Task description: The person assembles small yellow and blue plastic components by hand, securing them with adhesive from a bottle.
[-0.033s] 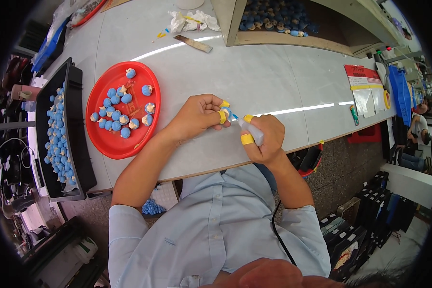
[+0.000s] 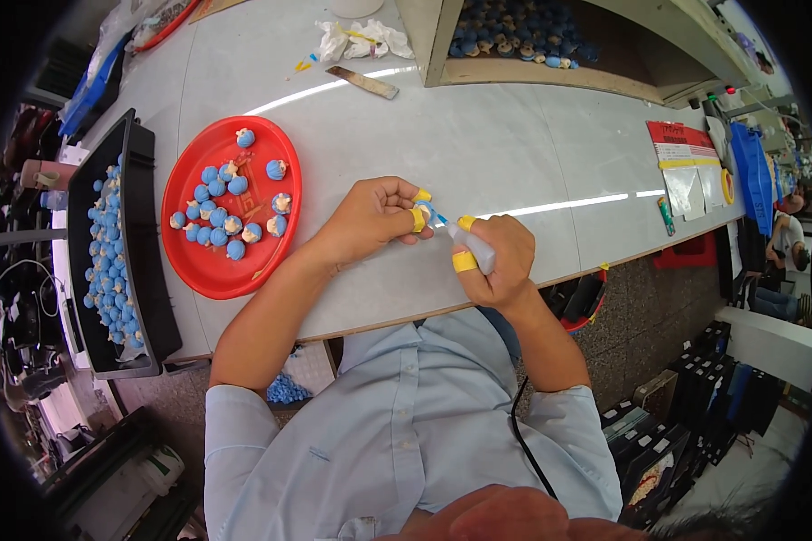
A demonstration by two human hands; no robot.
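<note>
My left hand point(image 2: 376, 213) is closed in a pinch on a small blue-and-cream piece point(image 2: 431, 215), mostly hidden by the fingertips. Yellow coverings wrap its thumb and a finger. My right hand point(image 2: 503, 258), also with yellow finger coverings, grips a small whitish squeeze bottle point(image 2: 484, 256). The bottle's narrow tip points at the piece; whether they touch, I cannot tell. To the left lies a round red tray point(image 2: 187, 261) holding several blue balls with cream-coloured tops point(image 2: 218, 212).
A black crate point(image 2: 158, 316) full of blue balls stands at the far left. Behind are a flat scraper-like strip point(image 2: 364, 82), crumpled white tissue point(image 2: 370, 41) and a wooden shelf box point(image 2: 550, 76) with more balls. Red-and-white packaging point(image 2: 681, 135) lies at right, near the table's front edge point(image 2: 568, 276).
</note>
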